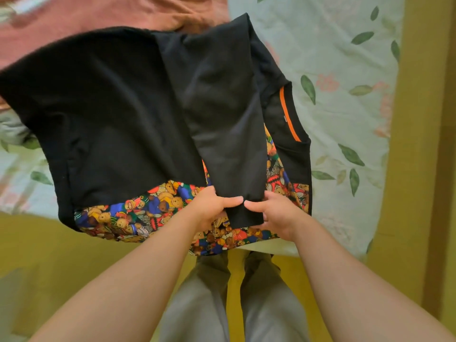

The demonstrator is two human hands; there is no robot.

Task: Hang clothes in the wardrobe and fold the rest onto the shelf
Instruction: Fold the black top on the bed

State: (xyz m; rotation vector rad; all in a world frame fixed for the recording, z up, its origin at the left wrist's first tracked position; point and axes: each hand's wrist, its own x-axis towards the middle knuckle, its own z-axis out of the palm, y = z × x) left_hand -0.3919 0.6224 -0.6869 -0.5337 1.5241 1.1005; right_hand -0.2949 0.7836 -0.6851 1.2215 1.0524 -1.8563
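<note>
A black sweatshirt (111, 107) with a teddy-bear print panel (148, 211) and an orange-lined collar (287, 114) lies spread on the bed. One black sleeve (222, 119) is folded across its body toward me. My left hand (212, 208) pinches the sleeve cuff from the left, thumb on top. At the cuff's right edge, my right hand (276, 213) holds the same cuff, thumb on top as well.
The bed carries a pale sheet with green leaves (345, 70). A pink garment (98, 16) lies at the far side of the bed. Yellow floor (37, 243) shows below, and a yellowish wooden edge (431, 144) runs down the right.
</note>
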